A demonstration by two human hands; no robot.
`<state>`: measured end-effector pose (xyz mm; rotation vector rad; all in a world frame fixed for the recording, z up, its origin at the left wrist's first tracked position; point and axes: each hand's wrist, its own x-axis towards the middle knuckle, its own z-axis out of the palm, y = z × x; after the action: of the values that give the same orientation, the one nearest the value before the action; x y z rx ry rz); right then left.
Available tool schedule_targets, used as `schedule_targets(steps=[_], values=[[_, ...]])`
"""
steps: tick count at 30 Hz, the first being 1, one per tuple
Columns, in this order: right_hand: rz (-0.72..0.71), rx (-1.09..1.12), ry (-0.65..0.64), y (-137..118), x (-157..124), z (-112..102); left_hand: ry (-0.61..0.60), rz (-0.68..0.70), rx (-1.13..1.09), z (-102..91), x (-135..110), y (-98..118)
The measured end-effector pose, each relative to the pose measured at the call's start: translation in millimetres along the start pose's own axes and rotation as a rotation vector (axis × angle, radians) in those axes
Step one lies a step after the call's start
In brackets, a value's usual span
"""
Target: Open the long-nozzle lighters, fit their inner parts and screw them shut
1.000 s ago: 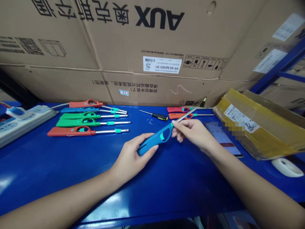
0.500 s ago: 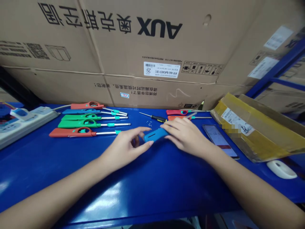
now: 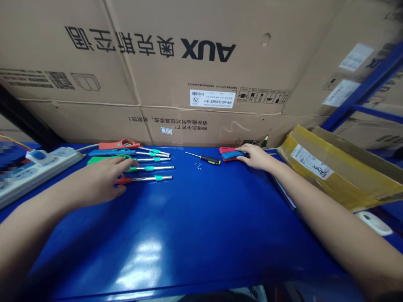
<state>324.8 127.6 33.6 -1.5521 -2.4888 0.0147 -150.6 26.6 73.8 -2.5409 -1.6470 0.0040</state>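
Observation:
My left hand (image 3: 99, 181) lies over the handles of a row of long-nosed lighters (image 3: 147, 161) at the left of the blue table (image 3: 201, 235); its fingers curl round the nearest red one (image 3: 126, 179). At the back right, my right hand (image 3: 256, 156) rests on a blue lighter (image 3: 231, 155), which lies upon red lighters (image 3: 226, 149) against the carton. Fingers of the right hand are wrapped on the blue lighter's front part.
A small screwdriver (image 3: 204, 158) with a black and yellow handle lies between the two lighter groups, tiny screws (image 3: 198, 165) beside it. A white power strip (image 3: 34, 167) sits far left. An open yellow-taped box (image 3: 340, 167), a phone and a white mouse (image 3: 374, 222) are at the right. Large AUX cartons (image 3: 195, 71) wall the back.
My right hand has carried the blue lighter from the table's middle to the red lighters at the back right. My left hand let go of it and moved left onto the row of lighters.

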Motion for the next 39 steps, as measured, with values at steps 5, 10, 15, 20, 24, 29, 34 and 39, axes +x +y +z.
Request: schedule_targets(steps=[5, 10, 15, 20, 24, 29, 34, 39], values=[[0.079, -0.009, 0.078, 7, 9, 1, -0.083, 0.017, -0.194, -0.6, -3, -22], [0.081, 0.006, 0.123, 11, 14, 9, -0.123, 0.016, -0.342, 0.4, -1, -23], [0.021, 0.035, 0.231, 2, 4, 11, -0.108, 0.002, -0.39, 1.9, 0, -22], [-0.073, 0.136, 0.378, -43, -12, 0, -0.109, 0.068, -0.416, -0.6, 2, -3], [-0.2, 0.234, 0.333, -102, -31, -15, -0.194, 0.217, -0.467, -0.2, 14, 42], [-0.394, 0.26, -0.136, -152, -58, -28, -0.071, 0.408, -0.589, 14.1, 23, 132], [-0.362, 0.306, -0.392, -148, -77, -27, 0.025, 0.54, -0.688, 21.4, 10, 177], [-0.316, 0.396, -0.442, -127, -87, -25, -0.061, 0.52, -0.543, 13.8, 11, 149]])
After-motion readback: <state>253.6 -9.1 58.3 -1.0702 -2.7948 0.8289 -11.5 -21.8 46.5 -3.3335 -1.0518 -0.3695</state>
